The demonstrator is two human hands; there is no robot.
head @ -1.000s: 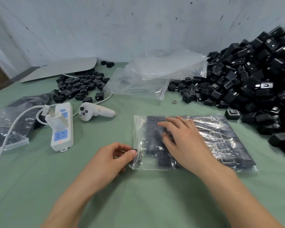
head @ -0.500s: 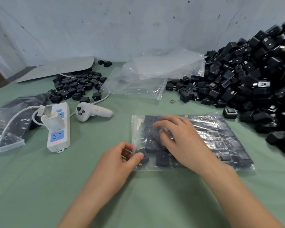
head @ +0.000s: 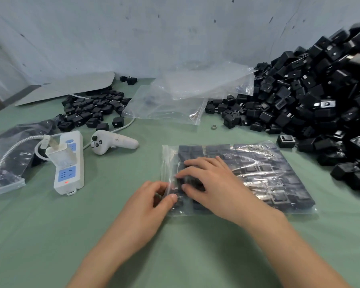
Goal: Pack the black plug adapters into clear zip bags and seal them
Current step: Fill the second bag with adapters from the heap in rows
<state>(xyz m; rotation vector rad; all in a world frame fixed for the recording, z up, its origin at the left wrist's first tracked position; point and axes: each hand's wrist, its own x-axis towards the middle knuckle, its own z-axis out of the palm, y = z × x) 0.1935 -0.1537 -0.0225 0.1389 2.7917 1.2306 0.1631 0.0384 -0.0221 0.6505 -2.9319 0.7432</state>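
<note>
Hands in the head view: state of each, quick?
Left hand: pinching the clear zip bag at its open edge.
Right hand: open, fingers pressing flat on that bag.

Both of the person's hands are showing bare: the left hand (head: 148, 206) just below the centre of the frame, the right hand (head: 214, 183) beside it toward the right. The nails are looking short and plain, the clearest being the left thumbnail (head: 172, 196). The left forearm (head: 104, 258) is running bare to the bottom edge left of centre, and the right forearm (head: 289, 246) is running bare to the lower right corner.
</note>
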